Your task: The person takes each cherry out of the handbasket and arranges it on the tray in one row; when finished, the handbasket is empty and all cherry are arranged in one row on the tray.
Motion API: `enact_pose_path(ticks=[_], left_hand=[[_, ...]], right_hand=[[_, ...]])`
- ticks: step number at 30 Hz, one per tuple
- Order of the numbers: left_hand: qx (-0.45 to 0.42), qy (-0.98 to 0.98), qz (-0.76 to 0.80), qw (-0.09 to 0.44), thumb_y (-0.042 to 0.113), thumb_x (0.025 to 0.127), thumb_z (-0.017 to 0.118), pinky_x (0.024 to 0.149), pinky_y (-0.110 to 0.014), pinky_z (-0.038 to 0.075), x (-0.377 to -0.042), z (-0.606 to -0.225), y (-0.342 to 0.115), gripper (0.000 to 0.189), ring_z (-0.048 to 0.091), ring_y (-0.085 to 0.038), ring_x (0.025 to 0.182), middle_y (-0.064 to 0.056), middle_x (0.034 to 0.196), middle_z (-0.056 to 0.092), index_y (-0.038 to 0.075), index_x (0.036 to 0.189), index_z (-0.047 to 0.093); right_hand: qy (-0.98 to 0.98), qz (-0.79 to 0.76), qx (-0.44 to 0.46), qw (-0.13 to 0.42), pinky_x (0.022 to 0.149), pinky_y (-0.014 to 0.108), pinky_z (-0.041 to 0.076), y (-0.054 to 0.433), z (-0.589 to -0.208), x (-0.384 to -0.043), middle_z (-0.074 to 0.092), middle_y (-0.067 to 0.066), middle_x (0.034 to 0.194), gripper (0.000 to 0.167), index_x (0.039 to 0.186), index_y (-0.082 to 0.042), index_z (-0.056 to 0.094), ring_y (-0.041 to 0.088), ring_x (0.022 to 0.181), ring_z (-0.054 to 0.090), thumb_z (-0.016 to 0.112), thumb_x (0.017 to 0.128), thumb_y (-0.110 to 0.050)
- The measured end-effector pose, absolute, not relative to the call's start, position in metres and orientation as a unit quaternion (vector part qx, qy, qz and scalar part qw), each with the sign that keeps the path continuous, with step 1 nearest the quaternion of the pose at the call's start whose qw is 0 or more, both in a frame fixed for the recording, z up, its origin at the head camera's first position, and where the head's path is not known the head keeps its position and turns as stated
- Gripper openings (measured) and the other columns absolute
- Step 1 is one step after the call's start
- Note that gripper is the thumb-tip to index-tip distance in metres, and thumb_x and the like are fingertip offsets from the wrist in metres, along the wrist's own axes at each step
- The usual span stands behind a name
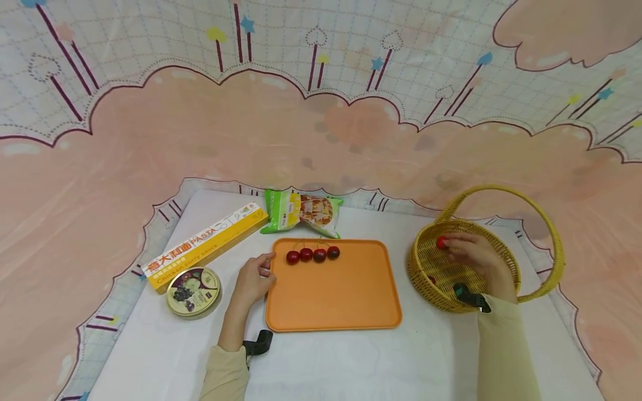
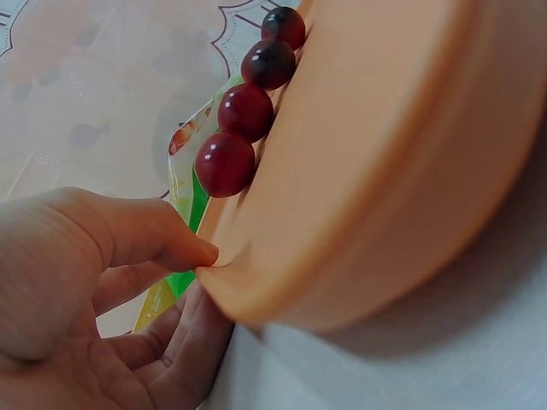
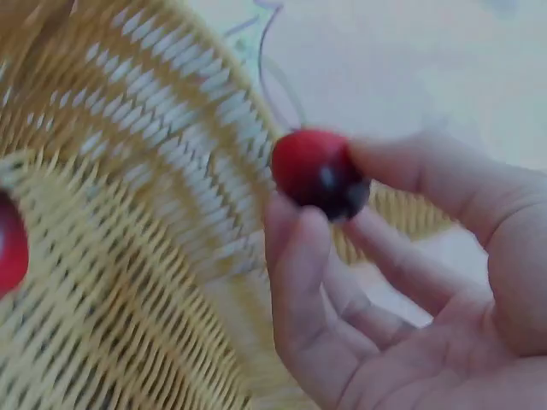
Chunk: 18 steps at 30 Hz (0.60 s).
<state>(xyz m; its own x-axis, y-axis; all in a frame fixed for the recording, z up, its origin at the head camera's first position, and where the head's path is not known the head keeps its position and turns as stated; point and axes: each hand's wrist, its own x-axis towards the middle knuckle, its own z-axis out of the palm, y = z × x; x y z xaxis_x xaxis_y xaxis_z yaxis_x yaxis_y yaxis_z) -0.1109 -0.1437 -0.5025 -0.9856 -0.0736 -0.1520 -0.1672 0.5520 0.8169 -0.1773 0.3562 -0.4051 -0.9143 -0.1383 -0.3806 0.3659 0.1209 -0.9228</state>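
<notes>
My right hand is over the yellow wicker basket. Between thumb and fingers it pinches a red cherry, dark on one side. Another cherry lies lower in the basket, partly cut off in the right wrist view. At the left edge of the orange tray, my left hand pinches the rim, thumb on top and fingers against the outside. Several dark red cherries sit in a row along the tray's far side, some with stems showing in the head view.
Left of the tray lie a yellow and white pasta box and a round tin. A green food packet is just behind the tray. The basket's tall handle arches up on the right. White cloth covers the table.
</notes>
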Motion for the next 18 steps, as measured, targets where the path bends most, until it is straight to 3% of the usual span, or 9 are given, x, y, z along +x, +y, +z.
enact_pose_path(ticks=[5, 11, 14, 18], left_hand=[[-0.071, 0.878, 0.472, 0.049, 0.002, 0.082, 0.065, 0.078, -0.035, 0.050, -0.111, -0.504, -0.145, 0.052, 0.058, -0.023, 0.087, -0.013, 0.103, 0.056, 0.005, 0.134, 0.060], [-0.068, 0.878, 0.471, 0.044, 0.001, 0.082, 0.065, 0.077, -0.035, 0.050, -0.112, -0.504, -0.144, 0.052, 0.058, -0.022, 0.087, -0.012, 0.102, 0.056, 0.006, 0.134, 0.061], [-0.066, 0.878, 0.473, 0.042, 0.001, 0.082, 0.065, 0.077, -0.035, 0.050, -0.112, -0.504, -0.143, 0.052, 0.058, -0.022, 0.087, -0.012, 0.102, 0.056, 0.005, 0.133, 0.061], [-0.066, 0.878, 0.472, 0.042, 0.001, 0.082, 0.065, 0.077, -0.035, 0.050, -0.111, -0.504, -0.144, 0.051, 0.058, -0.022, 0.087, -0.012, 0.102, 0.057, 0.006, 0.133, 0.061]], right_hand=[[0.701, -0.689, -0.002, 0.185, 0.080, 0.026, 0.056, 0.321, -0.393, -0.182, 0.072, 0.000, 0.100, 0.020, 0.111, -0.007, 0.069, 0.013, 0.091, 0.070, 0.055, 0.098, -0.001], [0.718, -0.672, -0.015, 0.180, 0.081, 0.029, 0.056, 0.256, -0.405, -0.195, 0.073, 0.004, 0.095, 0.033, 0.123, 0.016, 0.052, 0.015, 0.087, 0.072, 0.058, 0.096, -0.001], [0.742, -0.646, -0.001, 0.179, 0.081, 0.031, 0.056, 0.221, -0.424, -0.199, 0.072, 0.007, 0.096, 0.041, 0.127, 0.019, 0.049, 0.015, 0.085, 0.071, 0.061, 0.095, -0.003], [0.779, -0.603, 0.026, 0.168, 0.078, 0.032, 0.057, 0.182, -0.451, -0.199, 0.071, 0.015, 0.100, 0.038, 0.124, 0.014, 0.058, 0.015, 0.079, 0.069, 0.065, 0.093, -0.006]])
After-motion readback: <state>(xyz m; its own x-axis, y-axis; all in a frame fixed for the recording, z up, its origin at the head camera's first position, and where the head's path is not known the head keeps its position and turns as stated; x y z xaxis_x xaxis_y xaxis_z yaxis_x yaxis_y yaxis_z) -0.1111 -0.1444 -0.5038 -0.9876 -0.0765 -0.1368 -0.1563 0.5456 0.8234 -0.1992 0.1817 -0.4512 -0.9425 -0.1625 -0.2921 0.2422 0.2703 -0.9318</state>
